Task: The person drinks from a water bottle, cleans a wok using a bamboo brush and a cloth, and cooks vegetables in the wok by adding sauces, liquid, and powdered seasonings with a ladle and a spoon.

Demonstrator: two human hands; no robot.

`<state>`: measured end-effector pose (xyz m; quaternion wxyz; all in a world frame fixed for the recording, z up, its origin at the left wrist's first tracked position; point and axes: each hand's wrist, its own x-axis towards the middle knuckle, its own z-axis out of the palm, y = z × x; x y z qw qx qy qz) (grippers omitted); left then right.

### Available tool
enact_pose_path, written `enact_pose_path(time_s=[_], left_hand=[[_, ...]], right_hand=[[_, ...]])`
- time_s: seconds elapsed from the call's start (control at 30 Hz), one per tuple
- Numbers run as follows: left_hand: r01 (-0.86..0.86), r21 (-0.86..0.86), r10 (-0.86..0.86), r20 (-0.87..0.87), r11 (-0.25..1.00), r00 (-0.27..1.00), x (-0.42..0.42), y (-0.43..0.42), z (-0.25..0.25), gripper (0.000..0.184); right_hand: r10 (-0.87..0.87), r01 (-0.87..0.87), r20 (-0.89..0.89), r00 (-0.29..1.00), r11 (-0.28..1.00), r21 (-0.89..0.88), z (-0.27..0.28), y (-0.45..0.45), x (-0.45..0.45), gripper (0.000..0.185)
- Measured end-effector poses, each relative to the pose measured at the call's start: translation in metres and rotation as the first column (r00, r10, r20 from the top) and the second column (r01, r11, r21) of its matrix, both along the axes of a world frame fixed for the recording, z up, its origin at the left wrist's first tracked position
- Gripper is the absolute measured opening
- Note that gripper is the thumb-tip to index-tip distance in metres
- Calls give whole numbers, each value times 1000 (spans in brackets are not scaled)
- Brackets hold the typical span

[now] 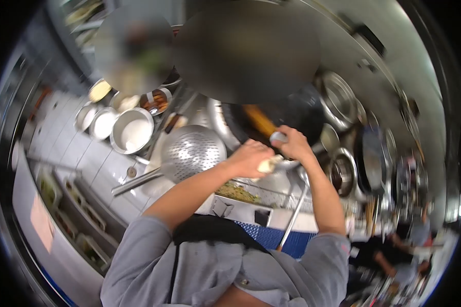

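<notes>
My left hand (pixel 253 157) is closed around a crumpled whitish cloth (pixel 268 165) at the near edge of a large black wok (pixel 312 110). Whether the wok's rim or handle is inside the cloth is hidden. Just to the right, my right hand (pixel 293 143) grips the pale end of a yellow-brown bamboo-like brush (pixel 260 120). Its far end reaches down into the wok, and the upper part of the wok is blurred out. A perforated metal strainer (pixel 194 151) with a long handle lies left of my left forearm.
Several metal pots (pixel 133 130) with white contents stand at the left, near a container of brown pieces (pixel 158 101). Metal bowls (pixel 341 171) line the right side. A ladle with a long handle (pixel 294 215) lies between my arms. Other people (pixel 394 256) are at the far right.
</notes>
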<state>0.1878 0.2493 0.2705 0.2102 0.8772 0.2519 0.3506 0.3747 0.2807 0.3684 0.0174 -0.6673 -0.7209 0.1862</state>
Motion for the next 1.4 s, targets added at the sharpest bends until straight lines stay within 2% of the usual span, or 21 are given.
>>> enact_pose_path(time_s=[0.07, 0.1, 0.17, 0.23, 0.33, 0.37, 0.43, 0.53, 0.6, 0.73, 0.8, 0.87, 0.93, 1.03, 1.13, 1.17, 1.23, 1.27, 1.33, 1.37, 1.4], left_hand=[[7, -63, -9, -36, 998, 999, -1, -1, 6, 38], [19, -44, -20, -26, 999, 999, 0, 0, 5, 39], [25, -35, -26, -12, 999, 1000, 0, -2, 4, 41], [19, -50, -20, -7, 999, 1000, 1, -2, 6, 43], [21, -95, -29, -85, 995, 996, 1, -2, 10, 45], [35, -102, -42, -68, 994, 997, 1, -1, 8, 45], [39, -78, -45, -69, 996, 997, 1, -1, 6, 44], [42, -47, -44, -43, 998, 998, 2, 0, 4, 43], [42, -20, -43, -37, 999, 998, 2, 1, 3, 43], [15, 45, -13, -41, 999, 999, 5, 0, -2, 44], [31, 58, -31, -7, 998, 1000, 6, 2, -8, 46], [41, 51, -39, -40, 998, 998, 7, 2, -9, 46], [33, 75, -34, 2, 997, 999, 8, 1, -10, 43], [53, 62, -52, -20, 997, 998, 7, 1, -7, 44], [45, 7, -45, -18, 999, 999, 8, 0, -4, 42], [0, 38, 0, -2, 999, 1000, 9, 1, -11, 43], [-53, 142, 47, 49, 989, 998, 10, 16, -41, 57], [-48, 15, 49, -36, 999, 998, 11, 14, -35, 62], [-28, -98, 31, 26, 995, 999, 15, 6, -26, 58], [-37, -128, 43, 45, 991, 998, 16, -5, -15, 56], [-20, -118, 29, 67, 993, 997, 15, -2, -18, 55]], right_hand=[[-100, 68, -169, 981, 980, -185, 15, -8, 46, 51], [34, -42, 99, 995, 995, 85, -4, 4, 105, 57], [-401, 271, 434, 807, 904, 330, 17, 10, 151, 51], [-664, 477, 78, 744, 609, 634, 38, -7, 156, 47], [-517, 833, -656, 550, 400, 383, 48, -69, 127, 51], [-473, 865, -786, 398, 478, 151, 40, -97, 112, 56], [-216, 763, -759, 614, 408, 501, -40, -139, 102, 62], [-278, 925, -944, 180, 374, 67, -119, -226, 31, 60], [-355, 946, -934, 31, 312, -87, -159, -263, 1, 58], [-679, 977, -732, 56, 188, -100, -178, -283, 0, 48], [-607, 918, -690, 395, 237, 318, -179, -282, 3, 42], [-707, 837, -466, 532, 354, 418, -175, -283, 18, 33], [-782, 875, -396, 482, 449, 180, -158, -287, 27, 26], [-704, 805, -423, 571, 377, 458, -173, -313, 42, 21], [-799, 773, -238, 552, 384, 504, -182, -352, 45, 27], [-854, 834, -153, 498, 423, 353, -187, -361, 44, 37], [-834, 856, -201, 514, 484, 180, -195, -381, 41, 61], [-829, 835, -145, 541, 506, 217, -250, -384, 57, 64], [-802, 844, -299, 518, 535, 28, -208, -389, 50, 61], [-750, 865, -467, 468, 497, 68, -188, -391, 40, 57], [-644, 857, -573, 508, 447, 257, -229, -379, 45, 48]])
